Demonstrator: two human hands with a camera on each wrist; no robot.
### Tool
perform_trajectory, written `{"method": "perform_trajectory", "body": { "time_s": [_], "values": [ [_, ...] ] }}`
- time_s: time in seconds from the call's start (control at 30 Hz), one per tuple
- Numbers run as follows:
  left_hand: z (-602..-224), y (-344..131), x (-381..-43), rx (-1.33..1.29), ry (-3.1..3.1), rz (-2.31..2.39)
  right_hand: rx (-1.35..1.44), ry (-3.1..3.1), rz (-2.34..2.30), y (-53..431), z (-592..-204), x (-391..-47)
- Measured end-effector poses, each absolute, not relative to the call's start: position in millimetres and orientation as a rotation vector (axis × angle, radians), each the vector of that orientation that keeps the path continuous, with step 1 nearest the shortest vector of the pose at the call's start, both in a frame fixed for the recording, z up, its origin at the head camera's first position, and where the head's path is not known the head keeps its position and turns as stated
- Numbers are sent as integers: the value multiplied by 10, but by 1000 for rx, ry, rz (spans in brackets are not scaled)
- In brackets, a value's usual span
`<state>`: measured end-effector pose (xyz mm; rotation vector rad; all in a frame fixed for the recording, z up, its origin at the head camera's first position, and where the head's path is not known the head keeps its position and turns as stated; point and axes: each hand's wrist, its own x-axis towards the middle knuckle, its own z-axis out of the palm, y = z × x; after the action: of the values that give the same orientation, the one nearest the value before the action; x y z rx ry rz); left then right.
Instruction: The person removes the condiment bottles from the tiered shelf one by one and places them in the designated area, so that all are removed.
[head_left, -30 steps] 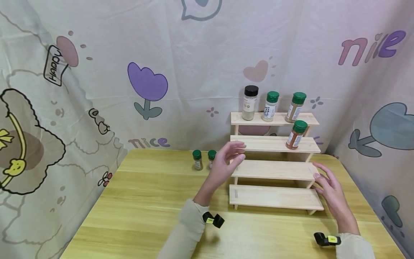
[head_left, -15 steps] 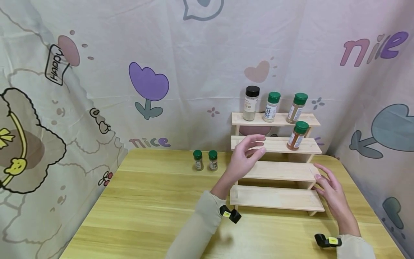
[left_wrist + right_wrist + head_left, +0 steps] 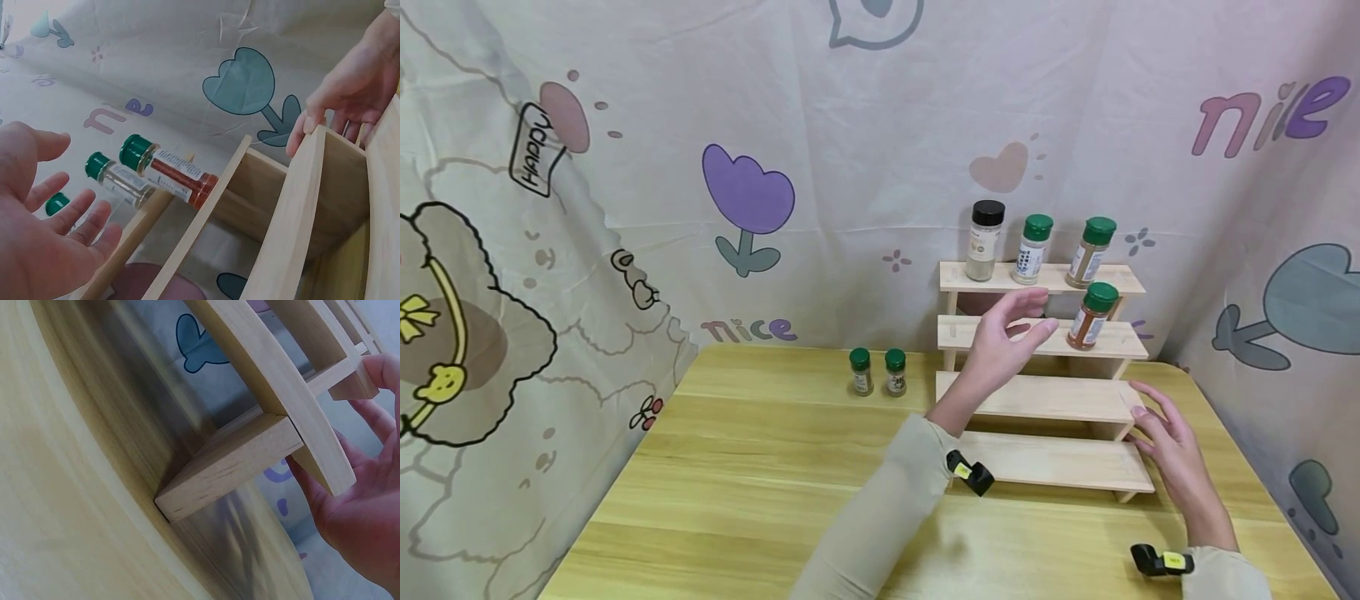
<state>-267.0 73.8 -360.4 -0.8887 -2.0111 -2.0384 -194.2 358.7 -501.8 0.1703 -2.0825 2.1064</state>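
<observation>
A stepped wooden rack (image 3: pixel 1037 396) stands on the table, and my right hand (image 3: pixel 1172 442) holds it by the right end of a middle shelf, thumb on top. In the left wrist view the fingers of that hand (image 3: pixel 353 87) reach past the shelf's end. My left hand (image 3: pixel 1003 337) hovers before the second shelf from the top, fingers apart and nothing in them. To its right a green-capped spice jar (image 3: pixel 1092 317) with red contents stands upright on that shelf. Along the top shelf are a black-capped jar (image 3: pixel 984 242) and two green-capped spice jars (image 3: pixel 1032 250).
Two small green-capped jars (image 3: pixel 861 373) stand on the wooden table (image 3: pixel 737 475) left of the rack, near the back edge. A printed cloth (image 3: pixel 880 150) hangs behind the table and along both sides.
My left hand has moved right and up, from the rack's left side toward the red spice jar, uncovering the second small jar on the table. My right hand stays on the rack.
</observation>
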Motion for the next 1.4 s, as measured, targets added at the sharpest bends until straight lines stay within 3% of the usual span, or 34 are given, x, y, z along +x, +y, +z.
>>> {"method": "perform_trajectory", "body": {
  "time_s": [0.8, 1.4],
  "values": [
    [-3431, 1399, -2871, -692, -2272, -1962, 138, -2099, 2110, 3568, -5000, -1940],
    [-3501, 1520, -2945, -600, -2284, -1972, 143, -2087, 2119, 3556, -5009, -1930]
  ]
}}
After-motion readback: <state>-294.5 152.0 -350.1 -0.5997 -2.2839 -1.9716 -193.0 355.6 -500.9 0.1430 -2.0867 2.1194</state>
